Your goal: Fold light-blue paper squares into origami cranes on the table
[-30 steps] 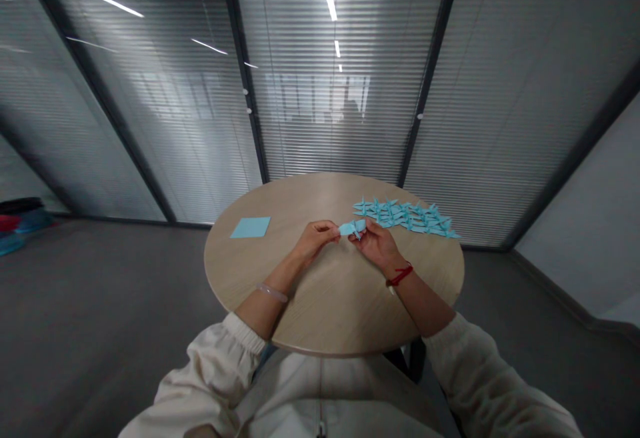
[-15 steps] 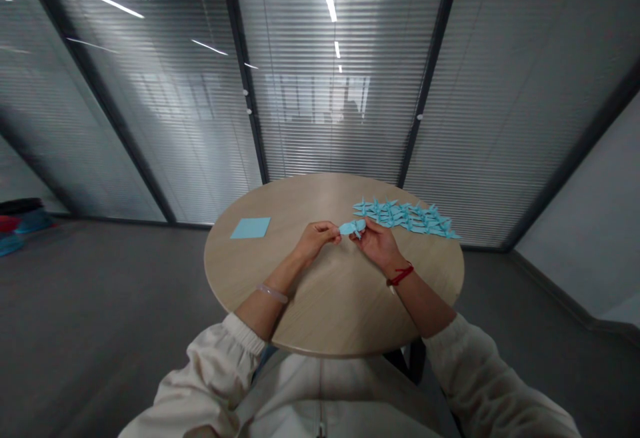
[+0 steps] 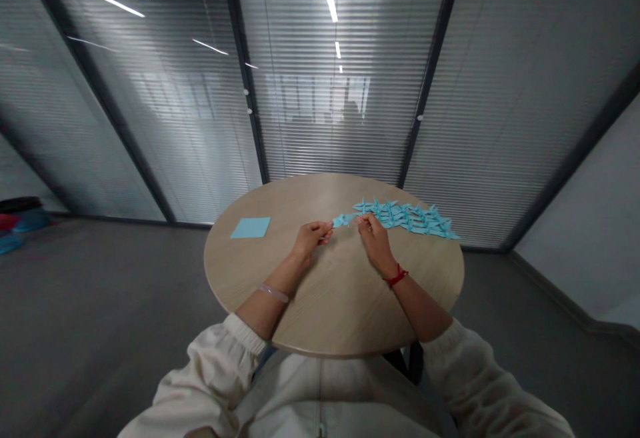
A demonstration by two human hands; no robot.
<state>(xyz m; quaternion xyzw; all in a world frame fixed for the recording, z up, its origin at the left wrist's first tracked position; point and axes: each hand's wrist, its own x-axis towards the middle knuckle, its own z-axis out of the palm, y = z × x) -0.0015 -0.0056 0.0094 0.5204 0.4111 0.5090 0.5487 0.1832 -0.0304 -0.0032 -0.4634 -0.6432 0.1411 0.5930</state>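
Note:
A small folded light-blue paper crane [image 3: 343, 220] is held between my two hands above the round table. My left hand [image 3: 311, 239] pinches its left end between thumb and fingertips. At the crane's other end, my right hand [image 3: 374, 243] has its thumb and forefinger closed on the tip. Just behind and to the right of my right hand lie rows of several finished blue paper cranes [image 3: 413, 217], packed close together. A flat sheet of blue paper [image 3: 251, 227] lies on the table to the left of my left hand.
The round wooden table [image 3: 330, 318] has its near edge just in front of my body. Glass partitions with blinds [image 3: 330, 138] stand behind it. Some dark, red and blue objects [image 3: 23, 218] are on the floor at far left.
The crane has shifted slightly left and away from me and now shows more spread out. My right hand has moved from around its body to its right tip, widening the gap between hands.

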